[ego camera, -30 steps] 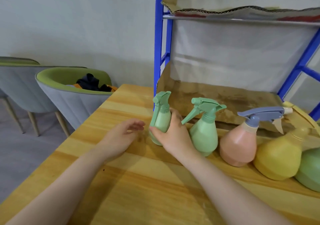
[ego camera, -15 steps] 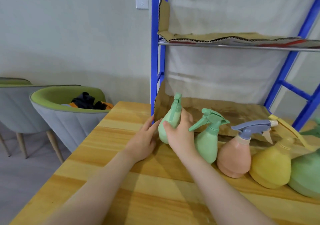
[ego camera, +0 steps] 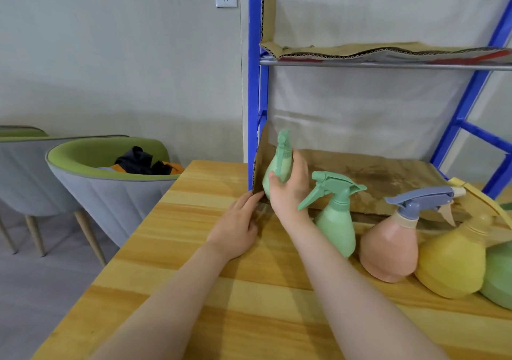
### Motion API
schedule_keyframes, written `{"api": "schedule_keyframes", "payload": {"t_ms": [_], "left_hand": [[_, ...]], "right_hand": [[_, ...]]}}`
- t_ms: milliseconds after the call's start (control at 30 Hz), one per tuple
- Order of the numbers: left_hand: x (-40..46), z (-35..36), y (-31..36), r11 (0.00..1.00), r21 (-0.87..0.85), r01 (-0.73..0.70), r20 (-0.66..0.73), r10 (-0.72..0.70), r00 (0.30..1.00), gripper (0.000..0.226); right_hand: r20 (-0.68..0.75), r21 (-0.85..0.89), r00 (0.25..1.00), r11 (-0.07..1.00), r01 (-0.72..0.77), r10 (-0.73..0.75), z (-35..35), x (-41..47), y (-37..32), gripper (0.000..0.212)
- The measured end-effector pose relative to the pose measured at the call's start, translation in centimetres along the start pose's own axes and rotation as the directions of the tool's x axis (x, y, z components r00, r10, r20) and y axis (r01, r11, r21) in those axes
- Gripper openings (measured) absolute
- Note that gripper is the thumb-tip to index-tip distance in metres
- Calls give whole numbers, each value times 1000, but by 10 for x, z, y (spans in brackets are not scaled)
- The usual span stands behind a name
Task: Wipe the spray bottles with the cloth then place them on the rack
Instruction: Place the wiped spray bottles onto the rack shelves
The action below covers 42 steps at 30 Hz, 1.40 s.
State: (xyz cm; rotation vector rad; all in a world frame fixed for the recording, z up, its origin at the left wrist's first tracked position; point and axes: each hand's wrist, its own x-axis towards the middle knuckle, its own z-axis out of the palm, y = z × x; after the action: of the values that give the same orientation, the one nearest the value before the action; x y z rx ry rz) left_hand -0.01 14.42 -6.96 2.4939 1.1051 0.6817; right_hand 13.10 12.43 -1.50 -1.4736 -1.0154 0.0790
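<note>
Right hand [ego camera: 289, 190] grips small green spray bottle [ego camera: 277, 165], fingers curled round its body, at the left front corner of the blue rack [ego camera: 255, 82]; whether it rests on the cardboard-lined shelf [ego camera: 374, 171] is unclear. Left hand [ego camera: 238, 224] on wooden worktop [ego camera: 194, 249], fingers relaxed, fingertips near bottle base. Four more spray bottles stand right.
</note>
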Motion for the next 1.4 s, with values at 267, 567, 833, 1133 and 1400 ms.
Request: {"api": "schedule_keyframes", "payload": {"t_ms": [267, 567, 833, 1133, 1400], "left_hand": [[-2, 1, 3, 1000, 26, -10, -29, 11, 1000, 76], [-2, 2, 2, 999, 36, -12, -31, 13, 999, 74], [-1, 2, 2, 999, 43, 1, -45, 1, 999, 74], [0, 0, 1, 999, 43, 13, -50, -10, 999, 74], [-2, -2, 3, 999, 28, 23, -52, -22, 998, 74]], "right_hand": [[-94, 31, 994, 998, -61, 64, 16, 23, 3, 62], [-65, 106, 986, 983, -149, 156, 28, 54, 17, 62], [-15, 49, 992, 991, -126, 127, 27, 68, 23, 63], [60, -184, 996, 981, -55, 68, 17, 57, 17, 68], [392, -330, 920, 931, 153, -12, -37, -19, 3, 74]]}}
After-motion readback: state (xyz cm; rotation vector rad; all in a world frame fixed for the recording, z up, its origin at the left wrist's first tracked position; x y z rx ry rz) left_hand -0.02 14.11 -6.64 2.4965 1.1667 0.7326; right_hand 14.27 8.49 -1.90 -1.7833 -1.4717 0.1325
